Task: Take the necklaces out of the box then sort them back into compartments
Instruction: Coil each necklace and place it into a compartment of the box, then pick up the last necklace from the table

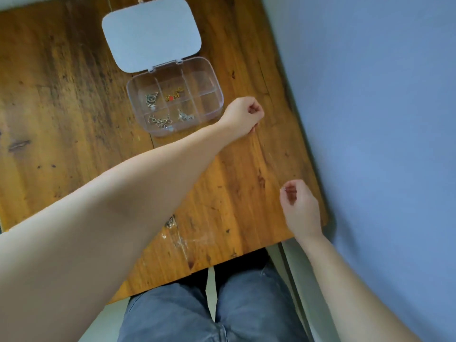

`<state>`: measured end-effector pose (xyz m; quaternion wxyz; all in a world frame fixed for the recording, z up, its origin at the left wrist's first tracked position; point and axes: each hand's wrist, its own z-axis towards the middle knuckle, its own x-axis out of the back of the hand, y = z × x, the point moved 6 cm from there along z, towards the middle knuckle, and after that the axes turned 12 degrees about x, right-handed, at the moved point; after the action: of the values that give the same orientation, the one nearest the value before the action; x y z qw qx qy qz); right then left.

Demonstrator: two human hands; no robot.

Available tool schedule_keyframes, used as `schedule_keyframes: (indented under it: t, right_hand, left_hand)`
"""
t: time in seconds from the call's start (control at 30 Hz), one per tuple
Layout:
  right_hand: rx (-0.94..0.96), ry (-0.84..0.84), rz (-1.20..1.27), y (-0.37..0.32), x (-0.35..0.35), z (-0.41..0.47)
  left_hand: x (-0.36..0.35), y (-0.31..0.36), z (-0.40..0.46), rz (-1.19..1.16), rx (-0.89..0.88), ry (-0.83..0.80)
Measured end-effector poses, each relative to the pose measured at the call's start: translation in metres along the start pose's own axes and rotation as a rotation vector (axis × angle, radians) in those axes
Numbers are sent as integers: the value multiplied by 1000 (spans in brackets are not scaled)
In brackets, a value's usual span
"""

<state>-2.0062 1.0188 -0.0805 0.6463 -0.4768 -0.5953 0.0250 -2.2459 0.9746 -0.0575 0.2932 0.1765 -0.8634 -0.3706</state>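
Observation:
A clear plastic box [217,95] lies open on the wooden table, its white lid [150,33] folded back. Four of its compartments hold necklaces: a silver one [151,99] at the upper left, a gold one with a red charm [173,95] in the upper middle, a silver one [160,121] at the lower left and a silver one [184,116] in the lower middle. The two right compartments look empty. My left hand [243,117] rests just right of the box, fingers closed, with nothing visible in them. My right hand [299,206] pinches a small silver necklace piece [283,189] near the table's right edge.
Another silver necklace [170,222] lies on the wooden table [61,119], partly hidden under my left forearm. The table's right edge meets a pale blue wall [382,119]. My legs in grey jeans [222,312] are below the front edge.

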Motion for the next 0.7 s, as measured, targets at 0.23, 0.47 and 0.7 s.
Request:
schedule_keyframes:
  t: [0.23, 0.47, 0.7]
  right_hand:
    - [-48, -114, -128, 25, -10, 10]
    - [3, 12, 90, -5, 10, 52]
    - [225, -83, 186, -117, -20, 198]
  left_hand:
    - [-40, -7, 29, 101, 77, 28]
    - [2, 9, 8, 282, -163, 117]
    - [181, -52, -28, 25, 44, 730]
